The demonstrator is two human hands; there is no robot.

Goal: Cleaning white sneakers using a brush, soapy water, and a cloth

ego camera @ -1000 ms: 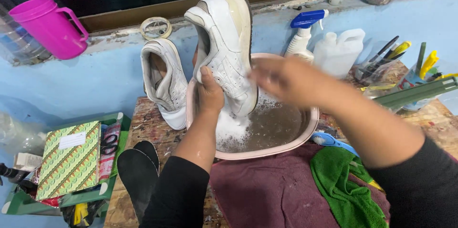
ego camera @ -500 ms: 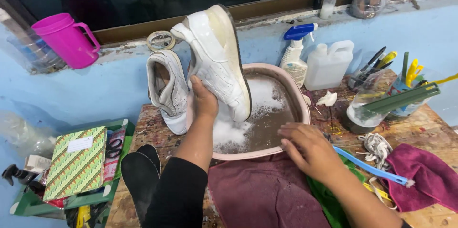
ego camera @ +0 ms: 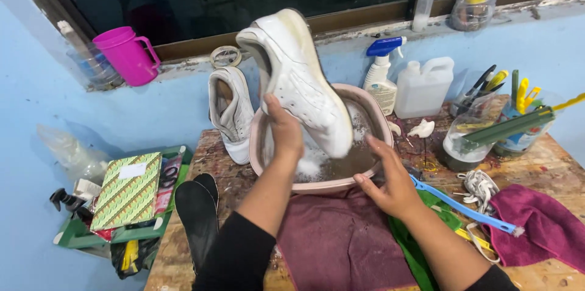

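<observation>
- Left hand (ego camera: 285, 134) raised over the pink basin (ego camera: 373, 114), grip closed around the side of a white sneaker (ego camera: 301, 78).
- Sneaker held tilted, toe down in the suds and murky water of the basin, heel and opening up toward the window sill.
- Right hand (ego camera: 393, 184) at the near rim of the basin, fingers spread and loose, grip wide, holding nothing; fingertips touching or just off the rim, cannot tell which.
- Second white sneaker (ego camera: 233, 111) propped upright against the blue wall, just left of the basin, touching or nearly touching its outer wall.
- Maroon cloth (ego camera: 341, 242) spread on the wooden desk (ego camera: 548, 163) in front of the basin, between the two forearms.
- Green cloth (ego camera: 420, 254) partly under the right forearm; blue-handled brush (ego camera: 463, 209) lying across it, just right of the right hand.
- Magenta towel (ego camera: 539, 230) bunched at the right edge of the desk, white laces (ego camera: 478, 184) beside it.
- Two black insoles (ego camera: 198, 215) lying left of the left forearm.
- Spray bottle (ego camera: 381, 71) and white jug (ego camera: 425, 87) standing behind the basin against the wall.
- Pink jug (ego camera: 125, 54) on the window sill, well apart to the left.
</observation>
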